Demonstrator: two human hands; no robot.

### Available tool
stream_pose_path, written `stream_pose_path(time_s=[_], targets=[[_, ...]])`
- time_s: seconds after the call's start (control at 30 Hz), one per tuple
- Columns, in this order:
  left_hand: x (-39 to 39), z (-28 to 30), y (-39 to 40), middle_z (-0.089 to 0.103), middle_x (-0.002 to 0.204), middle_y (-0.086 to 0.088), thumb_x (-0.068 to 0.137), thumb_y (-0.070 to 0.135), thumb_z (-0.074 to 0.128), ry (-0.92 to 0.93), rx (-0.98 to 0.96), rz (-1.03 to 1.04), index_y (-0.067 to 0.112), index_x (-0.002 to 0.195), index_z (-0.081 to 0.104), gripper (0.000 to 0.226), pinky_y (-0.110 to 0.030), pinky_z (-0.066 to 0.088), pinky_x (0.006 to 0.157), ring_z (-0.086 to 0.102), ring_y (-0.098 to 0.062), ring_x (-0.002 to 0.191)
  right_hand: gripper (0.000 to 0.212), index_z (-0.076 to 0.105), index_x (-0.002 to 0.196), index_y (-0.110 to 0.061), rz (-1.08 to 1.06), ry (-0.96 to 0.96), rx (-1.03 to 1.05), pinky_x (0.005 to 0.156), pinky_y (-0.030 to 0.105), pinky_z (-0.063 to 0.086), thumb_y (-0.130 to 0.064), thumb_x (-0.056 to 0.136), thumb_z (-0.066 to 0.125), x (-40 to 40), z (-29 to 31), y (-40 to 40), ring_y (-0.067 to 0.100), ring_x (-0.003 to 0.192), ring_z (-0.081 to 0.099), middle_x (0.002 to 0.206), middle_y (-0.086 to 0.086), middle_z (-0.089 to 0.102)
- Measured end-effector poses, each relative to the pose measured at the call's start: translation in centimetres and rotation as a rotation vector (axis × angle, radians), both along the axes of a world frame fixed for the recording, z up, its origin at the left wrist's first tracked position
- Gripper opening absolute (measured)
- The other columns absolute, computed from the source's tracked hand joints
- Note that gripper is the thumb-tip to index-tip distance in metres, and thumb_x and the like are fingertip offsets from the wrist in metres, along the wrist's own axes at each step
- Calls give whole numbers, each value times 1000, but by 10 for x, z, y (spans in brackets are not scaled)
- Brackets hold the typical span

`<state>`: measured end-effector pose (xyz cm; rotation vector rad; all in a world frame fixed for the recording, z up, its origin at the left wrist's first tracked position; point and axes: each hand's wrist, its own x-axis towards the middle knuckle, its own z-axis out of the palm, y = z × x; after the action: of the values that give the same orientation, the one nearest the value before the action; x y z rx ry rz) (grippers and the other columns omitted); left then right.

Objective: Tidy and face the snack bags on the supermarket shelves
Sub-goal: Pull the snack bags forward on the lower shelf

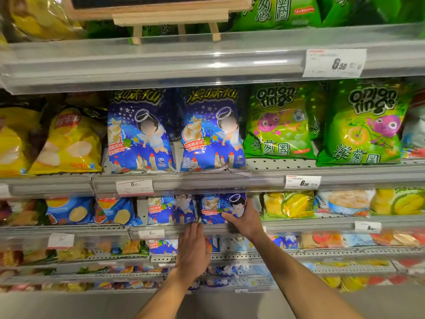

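On the third shelf down stand two small blue angel-print snack bags side by side. My right hand [245,218] grips the right blue bag [219,207] at its lower right corner, thumb across the front. My left hand [193,247] reaches up with straight fingers, the tips touching the shelf rail just under that bag's lower left corner. The left blue bag [170,209] stands upright beside it. One shelf up, two larger blue bags [140,132] of the same print face forward.
Green onion-ring bags [278,120] fill the right of the upper shelf and yellow crisp bags [69,141] the left. Durian-print bags [289,204] sit right of my hands, blue crisp bags [115,210] to the left. Price tags [134,187] hang on the rails. More bags on lower shelves.
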<state>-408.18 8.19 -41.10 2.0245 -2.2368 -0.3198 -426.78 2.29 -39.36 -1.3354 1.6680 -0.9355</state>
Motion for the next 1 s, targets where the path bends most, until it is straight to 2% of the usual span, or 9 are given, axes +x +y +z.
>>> stream_pose_path(time_s=[0.27, 0.37, 0.43, 0.53, 0.63, 0.7, 0.87, 0.93, 1.0], targets=[[-43, 10, 4, 36, 150, -12, 95, 30, 59, 374, 9, 293, 8, 144, 43, 56, -43, 27, 118, 28, -27, 143, 73, 53, 141, -10, -177, -72, -73, 95, 42, 56, -33, 80, 86, -30, 0, 48, 18, 106, 69, 123, 4, 70], [-76, 9, 11, 49, 137, -15, 90, 21, 69, 650, 10, 396, 4, 132, 57, 47, -42, 34, 112, 44, -29, 130, 52, 63, 122, -18, -272, -82, -105, 78, 24, 55, -40, 79, 85, -54, -3, 66, 5, 91, 67, 101, -9, 70], [-96, 9, 16, 54, 133, -16, 89, 16, 72, 759, 37, 412, 4, 128, 61, 43, -41, 38, 109, 49, -30, 124, 41, 63, 114, -25, -305, -103, -102, 76, 17, 52, -37, 81, 84, -76, -4, 74, 3, 92, 67, 97, -13, 69], [-126, 7, 24, 59, 132, -12, 91, 17, 70, 875, 83, 427, 6, 127, 62, 39, -37, 43, 104, 54, -28, 122, 38, 65, 117, -11, -383, -191, -63, 91, 40, 56, -22, 85, 83, -119, -5, 82, 20, 99, 70, 99, 4, 75], [-160, 8, 34, 60, 131, -8, 92, 19, 70, 949, 121, 486, 6, 130, 60, 41, -27, 41, 98, 56, -26, 121, 24, 66, 104, -9, -421, -210, -51, 80, 27, 51, -17, 87, 80, -172, -3, 90, 15, 81, 65, 88, 19, 72], [-187, 12, 37, 63, 123, -6, 90, 18, 72, 1000, 128, 502, 4, 127, 61, 41, -28, 42, 94, 59, -25, 116, 25, 67, 106, -5, -445, -207, -62, 73, 18, 49, -16, 88, 80, -209, -1, 96, 12, 75, 63, 84, 17, 72], [-267, 24, 36, 71, 106, -12, 89, 11, 73, 1074, 53, 522, 6, 107, 68, 19, -26, 49, 77, 66, -25, 95, 33, 64, 112, -16, -455, -200, -74, 84, 33, 53, -28, 86, 81, -294, 4, 112, 14, 94, 69, 98, -3, 72], [-303, 31, 37, 68, 100, -5, 90, 10, 71, 1095, 62, 536, 14, 102, 65, 14, -19, 47, 73, 63, -22, 94, 33, 64, 110, -18, -445, -136, -80, 84, 35, 52, -34, 86, 80, -327, 3, 116, 14, 94, 69, 101, -4, 71], [-338, 37, 35, 63, 84, -8, 88, 0, 70, 1143, 9, 534, 14, 84, 60, 18, -22, 45, 72, 60, -20, 82, 32, 63, 109, -18, -442, -120, -71, 86, 36, 51, -33, 86, 80, -361, 0, 115, 18, 96, 69, 104, 1, 71]])
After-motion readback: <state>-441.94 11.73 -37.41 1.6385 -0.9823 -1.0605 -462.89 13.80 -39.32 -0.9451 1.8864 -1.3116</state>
